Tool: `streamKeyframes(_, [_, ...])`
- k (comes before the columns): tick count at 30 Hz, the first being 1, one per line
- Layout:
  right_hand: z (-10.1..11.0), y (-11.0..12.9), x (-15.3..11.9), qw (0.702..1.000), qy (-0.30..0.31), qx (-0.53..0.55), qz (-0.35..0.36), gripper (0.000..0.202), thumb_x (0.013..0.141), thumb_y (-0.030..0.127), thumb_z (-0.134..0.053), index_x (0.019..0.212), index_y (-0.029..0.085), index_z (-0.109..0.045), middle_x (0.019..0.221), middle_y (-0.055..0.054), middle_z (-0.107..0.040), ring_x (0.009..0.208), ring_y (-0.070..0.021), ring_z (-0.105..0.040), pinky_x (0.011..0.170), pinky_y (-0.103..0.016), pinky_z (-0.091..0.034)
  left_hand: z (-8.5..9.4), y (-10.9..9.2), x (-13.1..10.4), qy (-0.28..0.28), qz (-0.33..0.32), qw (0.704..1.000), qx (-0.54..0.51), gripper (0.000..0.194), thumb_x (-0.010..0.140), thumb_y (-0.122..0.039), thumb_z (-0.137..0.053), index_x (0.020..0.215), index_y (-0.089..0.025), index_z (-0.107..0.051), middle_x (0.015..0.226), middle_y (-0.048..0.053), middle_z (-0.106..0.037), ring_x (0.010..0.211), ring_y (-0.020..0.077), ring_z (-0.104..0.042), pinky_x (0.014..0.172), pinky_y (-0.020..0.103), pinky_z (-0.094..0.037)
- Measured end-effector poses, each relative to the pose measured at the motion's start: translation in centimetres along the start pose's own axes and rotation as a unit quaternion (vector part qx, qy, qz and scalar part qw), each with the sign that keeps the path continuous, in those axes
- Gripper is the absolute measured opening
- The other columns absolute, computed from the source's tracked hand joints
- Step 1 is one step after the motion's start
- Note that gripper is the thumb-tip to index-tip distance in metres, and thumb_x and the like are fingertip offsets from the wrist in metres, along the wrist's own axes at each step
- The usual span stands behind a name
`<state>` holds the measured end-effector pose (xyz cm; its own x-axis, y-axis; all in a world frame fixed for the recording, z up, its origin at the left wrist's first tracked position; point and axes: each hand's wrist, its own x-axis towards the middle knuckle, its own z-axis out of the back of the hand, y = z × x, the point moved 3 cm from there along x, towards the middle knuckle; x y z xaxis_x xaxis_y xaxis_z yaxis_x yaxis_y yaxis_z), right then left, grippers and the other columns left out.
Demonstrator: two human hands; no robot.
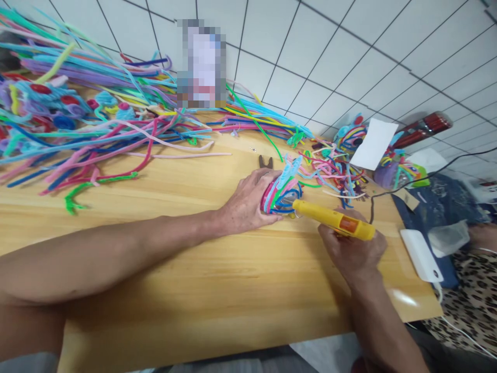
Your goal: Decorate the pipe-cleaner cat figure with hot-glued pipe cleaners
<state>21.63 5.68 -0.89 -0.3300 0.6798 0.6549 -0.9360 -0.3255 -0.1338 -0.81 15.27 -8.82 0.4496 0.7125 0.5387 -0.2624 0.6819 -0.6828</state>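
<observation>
My left hand (254,202) is wrapped round a small craft piece (281,194) made of colourful pipe cleaners, holding it on the wooden table (194,280). Pink, green, white and blue strands curve over its side, and a light blue looped part sticks up on top. In my right hand (353,246) is a yellow hot glue gun (334,218), gripped by its handle. The gun's nozzle points left and reaches the craft piece's near right side; whether it touches cannot be made out. A dark cord runs from the gun to the right.
Long pipe cleaners (97,88) heap along the back left. Short pieces (341,173) lie behind the glue gun. A white power bank (421,256) is at the right edge, near a person in leopard print (462,295). A tiled wall (310,46) stands behind.
</observation>
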Motion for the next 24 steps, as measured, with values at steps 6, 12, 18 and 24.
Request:
streamKeyframes(6, [-0.04,-0.02,-0.1,1.0,0.013,0.006,-0.01,0.013,0.088,0.018,-0.063,0.095,0.021,-0.074,0.074,-0.002,-0.077,0.063,-0.0213,-0.073,0.063,-0.029,-0.055,-0.04,0.03,0.01,0.001,0.0,1.0,-0.001,0.098,0.077,-0.044,-0.093,0.155,-0.027,-0.037,0.151,0.017,-0.058,0.144,0.039,-0.056,0.12,0.062,-0.05])
streamKeyframes(12, [0.0,-0.15,-0.04,0.999,0.029,-0.012,-0.035,0.013,0.091,0.022,-0.061,0.091,0.022,-0.074,0.072,-0.003,-0.076,0.064,-0.0222,-0.074,0.065,-0.031,-0.057,0.03,-0.03,0.08,0.007,0.01,1.0,-0.007,0.097,0.078,-0.045,-0.092,0.155,-0.026,-0.038,0.152,0.017,-0.057,0.145,0.0391,-0.055,0.121,0.062,-0.049])
streamKeyframes(18, [0.21,0.15,0.17,1.0,0.016,-0.009,-0.009,0.011,0.088,0.018,-0.063,0.093,0.021,-0.073,0.072,-0.002,-0.076,0.063,-0.0215,-0.074,0.067,-0.03,-0.057,0.07,-0.1,0.07,0.006,0.007,1.0,-0.006,0.095,0.078,-0.043,-0.092,0.155,-0.027,-0.038,0.152,0.017,-0.058,0.145,0.0387,-0.055,0.121,0.062,-0.049])
streamKeyframes(24, [0.35,0.35,0.18,0.999,-0.001,-0.017,0.027,0.013,0.088,0.013,-0.065,0.098,0.019,-0.07,0.074,-0.002,-0.077,0.063,-0.0207,-0.074,0.066,-0.029,-0.056,0.01,0.07,-0.04,0.002,0.003,1.0,-0.006,0.099,0.077,-0.043,-0.093,0.157,-0.026,-0.037,0.153,0.017,-0.057,0.145,0.0386,-0.054,0.121,0.061,-0.049])
